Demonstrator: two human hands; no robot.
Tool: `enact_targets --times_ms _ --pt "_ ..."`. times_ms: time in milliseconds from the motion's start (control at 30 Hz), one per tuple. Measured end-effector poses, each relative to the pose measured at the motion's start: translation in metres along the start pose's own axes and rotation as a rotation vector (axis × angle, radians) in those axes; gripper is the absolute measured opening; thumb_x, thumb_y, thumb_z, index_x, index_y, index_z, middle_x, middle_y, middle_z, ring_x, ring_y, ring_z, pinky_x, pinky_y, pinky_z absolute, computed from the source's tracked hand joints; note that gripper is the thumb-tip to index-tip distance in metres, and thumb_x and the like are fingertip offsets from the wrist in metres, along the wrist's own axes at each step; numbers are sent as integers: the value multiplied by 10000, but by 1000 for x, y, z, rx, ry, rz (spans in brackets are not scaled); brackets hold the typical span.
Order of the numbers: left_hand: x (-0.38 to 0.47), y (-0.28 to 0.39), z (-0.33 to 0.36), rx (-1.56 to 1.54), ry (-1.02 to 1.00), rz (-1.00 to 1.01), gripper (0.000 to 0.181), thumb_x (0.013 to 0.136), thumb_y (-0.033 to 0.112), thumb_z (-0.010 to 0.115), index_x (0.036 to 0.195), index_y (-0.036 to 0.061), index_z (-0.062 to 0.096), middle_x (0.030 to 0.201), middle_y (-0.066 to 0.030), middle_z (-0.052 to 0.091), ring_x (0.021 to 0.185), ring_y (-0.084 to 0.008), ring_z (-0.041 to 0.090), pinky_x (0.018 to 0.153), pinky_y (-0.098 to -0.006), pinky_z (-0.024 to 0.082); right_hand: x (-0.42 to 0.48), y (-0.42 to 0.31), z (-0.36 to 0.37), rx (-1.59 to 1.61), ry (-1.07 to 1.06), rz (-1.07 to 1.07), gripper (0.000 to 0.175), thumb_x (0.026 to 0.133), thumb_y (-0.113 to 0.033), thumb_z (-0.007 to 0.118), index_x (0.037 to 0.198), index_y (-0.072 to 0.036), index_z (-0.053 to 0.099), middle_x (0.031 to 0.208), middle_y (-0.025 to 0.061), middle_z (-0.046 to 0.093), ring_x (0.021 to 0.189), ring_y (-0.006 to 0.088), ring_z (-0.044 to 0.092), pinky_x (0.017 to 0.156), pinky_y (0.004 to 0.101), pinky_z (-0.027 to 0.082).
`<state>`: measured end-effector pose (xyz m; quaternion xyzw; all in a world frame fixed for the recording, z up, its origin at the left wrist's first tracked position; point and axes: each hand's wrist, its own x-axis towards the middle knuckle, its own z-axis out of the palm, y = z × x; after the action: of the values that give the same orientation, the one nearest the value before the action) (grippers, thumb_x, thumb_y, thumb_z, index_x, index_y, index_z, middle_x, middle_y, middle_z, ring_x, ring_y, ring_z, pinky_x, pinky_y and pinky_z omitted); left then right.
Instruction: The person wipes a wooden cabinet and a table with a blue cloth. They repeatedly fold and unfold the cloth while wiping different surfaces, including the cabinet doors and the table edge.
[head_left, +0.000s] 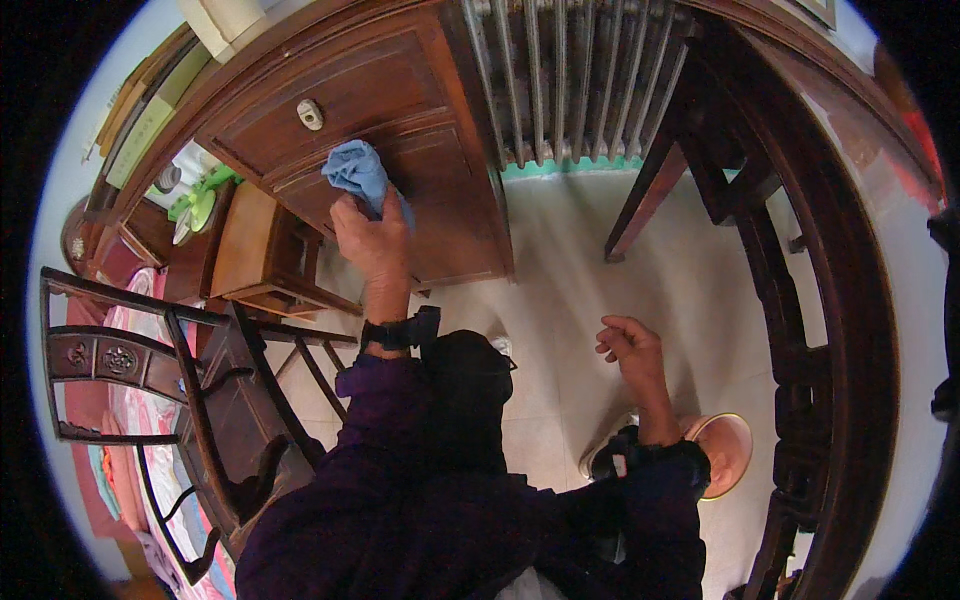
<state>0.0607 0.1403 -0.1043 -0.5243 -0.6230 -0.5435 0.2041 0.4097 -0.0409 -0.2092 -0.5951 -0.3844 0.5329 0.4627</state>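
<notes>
A bunched blue cloth (356, 169) is gripped in my left hand (371, 236), which is raised before the panelled front of a dark wooden cabinet (442, 202). The cloth overlaps the cabinet's lower panel in view; whether it touches the wood I cannot tell. Above it, a pale oval fitting (310, 115) sits on the upper panel. My right hand (631, 351) hangs over the tiled floor with loosely curled fingers and nothing visible in it. Partly hidden by my right forearm and sleeve is a pinkish bucket or basin (724, 454) with a yellowish rim.
A dark wooden armchair (247, 405) stands at my left, near a bed with patterned covers (142, 480). Beyond it is a small wooden stool (244, 240). A ribbed radiator (570, 82) lines the far wall. Dark carved table framework (806, 300) runs along my right.
</notes>
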Motion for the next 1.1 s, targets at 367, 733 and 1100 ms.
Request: enact_targets --times_ms 367,733,1100 --pt "-44 94 48 -266 -270 140 330 774 205 801 971 49 588 907 -162 598 822 -390 617 717 -468 501 -3 -2 -7 -96 -11 -35 268 952 -119 638 1192 -9 683 923 80 740 759 147 698 662 289 544" --pt "27 -9 -26 -307 -11 -212 364 808 184 823 1024 -8 603 930 -139 649 850 -248 620 802 -382 510 3 -5 -1 -212 -46 -46 278 927 -108 643 1184 -10 684 911 77 730 780 156 716 646 289 553" --pt "34 -121 -31 -341 25 -639 370 852 170 774 1082 -57 593 1042 -181 688 914 -263 666 823 -398 533 7 13 3 -135 -80 -59 242 956 -74 629 1182 -5 680 916 75 729 754 144 687 647 284 533"
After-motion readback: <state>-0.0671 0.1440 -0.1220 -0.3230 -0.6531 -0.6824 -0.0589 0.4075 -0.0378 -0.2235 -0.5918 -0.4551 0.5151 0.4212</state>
